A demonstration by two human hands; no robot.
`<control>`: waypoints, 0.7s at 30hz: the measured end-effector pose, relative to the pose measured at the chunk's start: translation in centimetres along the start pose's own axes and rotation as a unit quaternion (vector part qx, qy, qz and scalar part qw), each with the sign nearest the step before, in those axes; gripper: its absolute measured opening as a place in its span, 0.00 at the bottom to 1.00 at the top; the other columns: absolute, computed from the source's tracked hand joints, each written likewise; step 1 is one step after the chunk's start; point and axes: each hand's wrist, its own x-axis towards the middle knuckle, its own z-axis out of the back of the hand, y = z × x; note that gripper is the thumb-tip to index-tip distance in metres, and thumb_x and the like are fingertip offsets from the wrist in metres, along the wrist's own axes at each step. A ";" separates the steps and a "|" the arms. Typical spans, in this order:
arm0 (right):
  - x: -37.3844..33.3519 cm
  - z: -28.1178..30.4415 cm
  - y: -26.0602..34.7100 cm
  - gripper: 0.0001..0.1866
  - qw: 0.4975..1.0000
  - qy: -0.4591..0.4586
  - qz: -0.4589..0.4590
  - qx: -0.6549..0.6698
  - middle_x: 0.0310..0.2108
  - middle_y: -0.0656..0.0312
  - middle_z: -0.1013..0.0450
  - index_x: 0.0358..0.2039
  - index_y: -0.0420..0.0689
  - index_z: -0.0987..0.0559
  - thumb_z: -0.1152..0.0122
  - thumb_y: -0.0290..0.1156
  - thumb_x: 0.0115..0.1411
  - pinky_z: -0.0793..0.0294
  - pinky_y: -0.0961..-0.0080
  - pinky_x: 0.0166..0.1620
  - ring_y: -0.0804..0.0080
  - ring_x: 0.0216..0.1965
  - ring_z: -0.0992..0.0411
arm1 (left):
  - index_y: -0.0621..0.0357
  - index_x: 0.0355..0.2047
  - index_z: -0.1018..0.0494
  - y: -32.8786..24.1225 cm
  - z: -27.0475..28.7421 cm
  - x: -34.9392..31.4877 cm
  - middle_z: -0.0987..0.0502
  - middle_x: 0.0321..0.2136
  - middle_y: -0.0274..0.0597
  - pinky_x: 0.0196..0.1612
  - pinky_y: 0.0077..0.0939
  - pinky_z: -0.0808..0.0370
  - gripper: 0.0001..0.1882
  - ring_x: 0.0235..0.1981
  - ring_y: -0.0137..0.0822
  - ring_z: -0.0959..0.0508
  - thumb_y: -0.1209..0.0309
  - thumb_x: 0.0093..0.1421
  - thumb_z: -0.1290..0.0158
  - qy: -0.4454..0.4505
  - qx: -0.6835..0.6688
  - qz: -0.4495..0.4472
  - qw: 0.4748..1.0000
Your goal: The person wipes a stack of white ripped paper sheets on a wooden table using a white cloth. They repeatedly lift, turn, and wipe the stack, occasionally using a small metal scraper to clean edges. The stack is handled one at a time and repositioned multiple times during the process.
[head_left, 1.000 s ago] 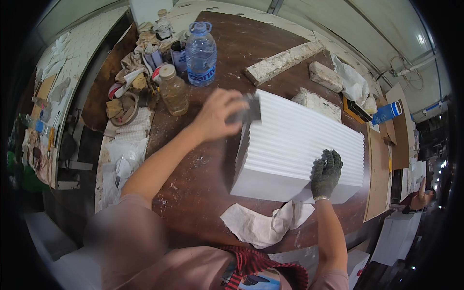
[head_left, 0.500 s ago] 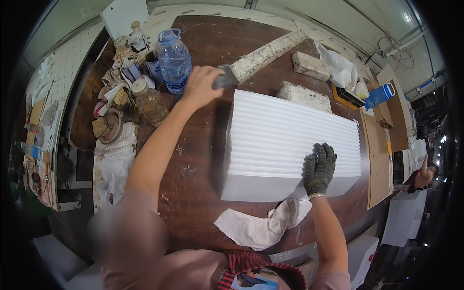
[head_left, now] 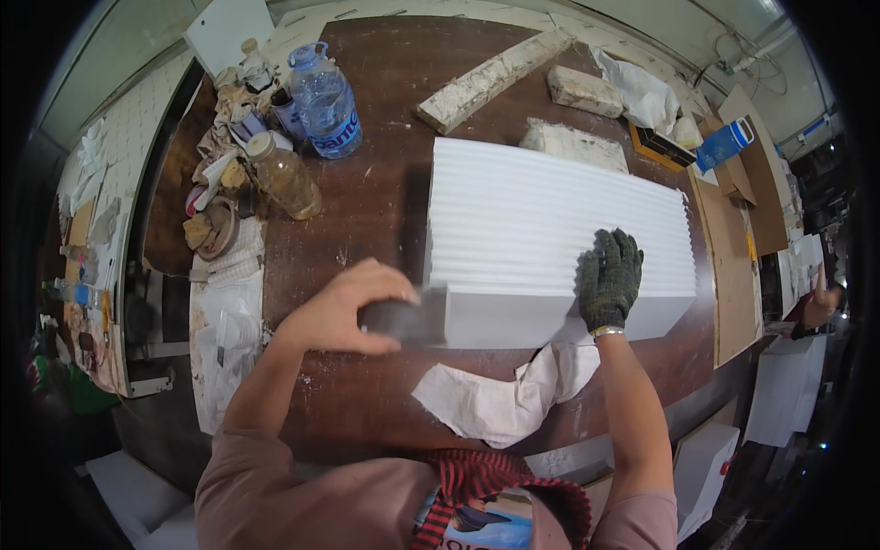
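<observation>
A white block with a ridged top (head_left: 559, 229) lies on the brown table. Flat on its front right part rests my right hand (head_left: 611, 275) in a dark knitted glove, fingers stretched out. At the block's front left corner, my bare left hand (head_left: 344, 307) is closed around a dark grey block like a sanding sponge (head_left: 387, 319), blurred by motion. The grey block appears to be against or just beside the white block's left end; which one I cannot tell. A white cloth (head_left: 481, 403) is crumpled along the near side of the white block.
A large blue-capped water bottle (head_left: 325, 105), a jar of brown liquid (head_left: 284, 179) and rags stand at the left. Behind are a long worn bar (head_left: 500, 78) and plaster-coated blocks (head_left: 585, 92). Cardboard (head_left: 752, 174) and a blue bottle (head_left: 724, 145) are at right.
My left hand has come nearer with the grey block, from by the long bar to the white block's front left corner. My right hand stays on the white block. The view has shifted slightly.
</observation>
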 end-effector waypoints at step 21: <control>-0.6 -1.7 -1.0 0.32 0.994 0.067 -0.045 0.071 0.64 0.49 0.37 0.61 0.43 0.31 0.52 0.53 0.65 0.46 0.48 0.66 0.51 0.64 0.40 | 0.49 0.51 0.21 -7.5 -25.1 41.1 0.22 0.41 0.54 0.52 0.44 0.26 0.25 0.46 0.54 0.24 0.59 0.53 0.39 0.030 0.178 -0.118 0.976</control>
